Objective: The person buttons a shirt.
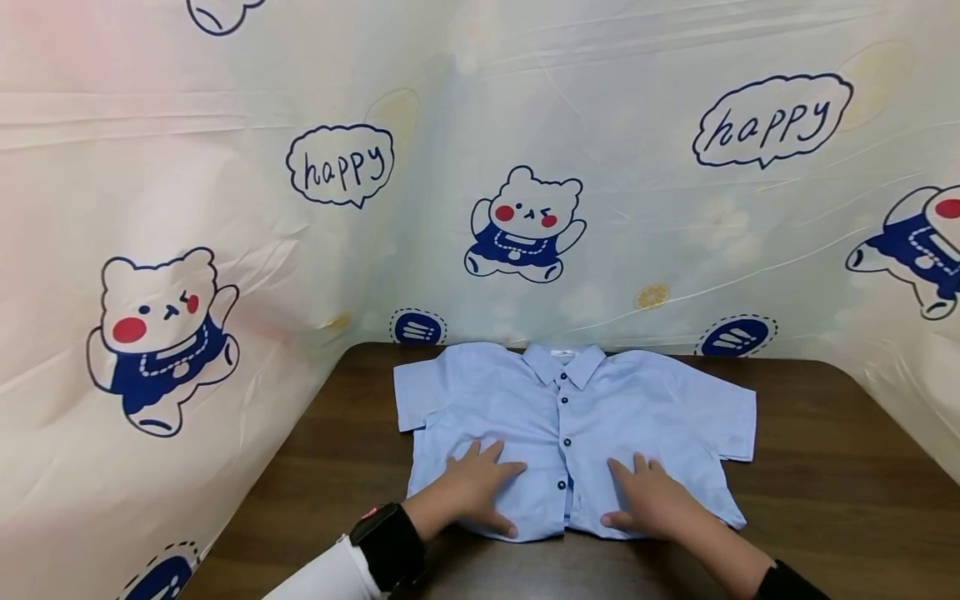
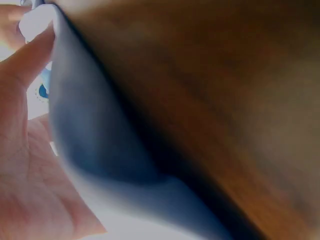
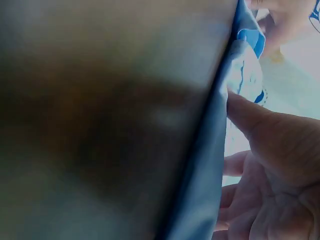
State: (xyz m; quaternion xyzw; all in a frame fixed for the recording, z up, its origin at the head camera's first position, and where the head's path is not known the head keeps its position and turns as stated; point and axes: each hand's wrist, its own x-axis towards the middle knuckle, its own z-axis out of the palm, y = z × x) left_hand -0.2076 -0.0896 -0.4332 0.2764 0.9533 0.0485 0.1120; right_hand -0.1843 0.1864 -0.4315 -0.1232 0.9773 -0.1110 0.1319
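Observation:
A light blue short-sleeved button-up shirt [image 1: 487,400] lies front side up, its collar [image 1: 542,367] at the far side and its sleeves spread to both sides. Dark buttons run down its middle, and the placket parts slightly near the bottom. My left hand [image 1: 480,487] rests on the lower left front with fingers spread. On the lower right front lies my right hand [image 1: 651,498], fingers likewise spread. Both thumbs touch the cloth close to the near edge. In the wrist views, the left palm [image 2: 37,185] and right palm [image 3: 280,175] face the cloth's edge.
The shirt lies on a dark brown wooden table [image 1: 330,467]. A pale curtain [image 1: 637,225] printed with bears and "happy" bubbles hangs behind the table and along its sides. A black band [image 1: 388,546] is around the left wrist, over a white sleeve.

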